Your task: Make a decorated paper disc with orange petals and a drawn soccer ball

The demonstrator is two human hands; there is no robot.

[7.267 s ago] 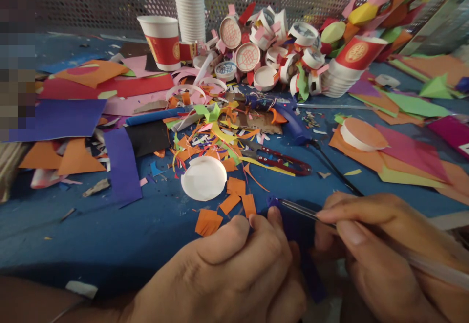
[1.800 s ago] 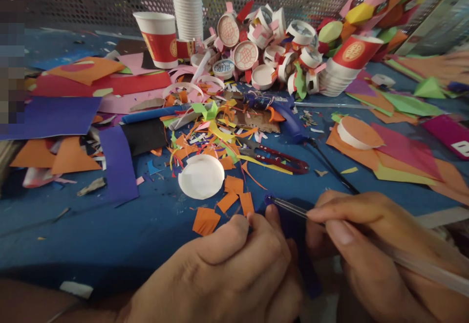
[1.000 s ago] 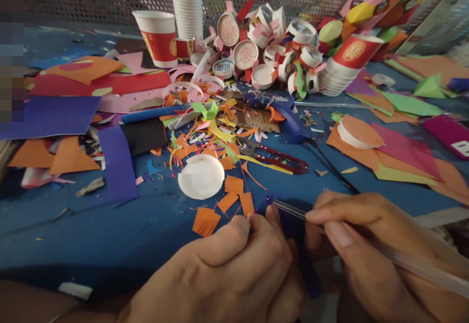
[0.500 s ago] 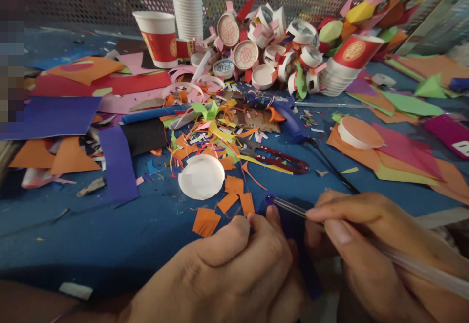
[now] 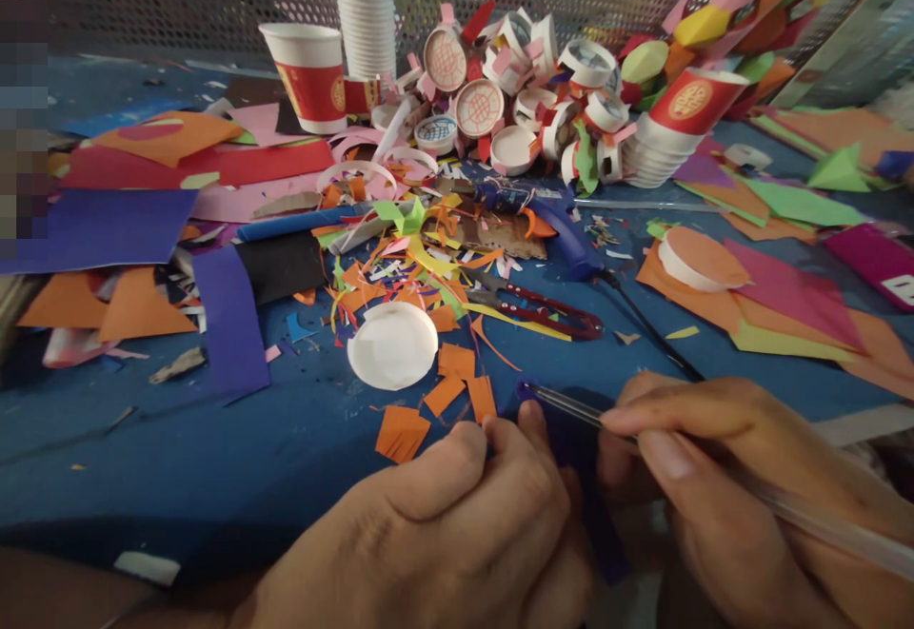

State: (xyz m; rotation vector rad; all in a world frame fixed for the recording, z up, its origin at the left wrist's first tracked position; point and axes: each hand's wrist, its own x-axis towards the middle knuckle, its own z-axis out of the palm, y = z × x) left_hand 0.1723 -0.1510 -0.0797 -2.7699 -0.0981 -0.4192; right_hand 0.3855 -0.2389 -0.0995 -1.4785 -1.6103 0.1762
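Observation:
My right hand pinches a thin, clear pen-like rod whose slim end points left. A small roll of dark blue paper sits at the rod's tip. My left hand has its fingers closed on the dark blue paper strip, which hangs down between both hands. Its fingertips touch the roll from below. Just beyond my left fingers lie cut orange paper pieces, one of them fringed. A white round cup base rests behind these.
Red-handled snips and a blue glue gun with a black cord lie among paper scraps. Farther back are a paper cup, a tall cup stack and a heap of cut cup bottoms. Coloured sheets spread at right.
My right hand has shifted very slightly to the right along with the rod. My left hand and the things on the table look unmoved.

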